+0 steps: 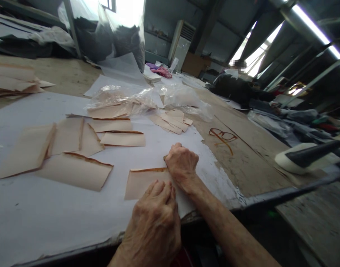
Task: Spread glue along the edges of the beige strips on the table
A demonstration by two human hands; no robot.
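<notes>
On the table (255,172), your left hand (156,218) has fingers together; your curled right hand (182,163) (pinch hidden) could slip, bending the piece (135,183)

We spot dark handwritten marks (241,196) down at the right-hand corner of the white paper (83,211), right by the front edge of the table (248,176). They run aslant, and we make out what looks like a 2, with a rounder figure beside it, perhaps a 0; the strokes blur, so we cannot be certain of either.
</notes>
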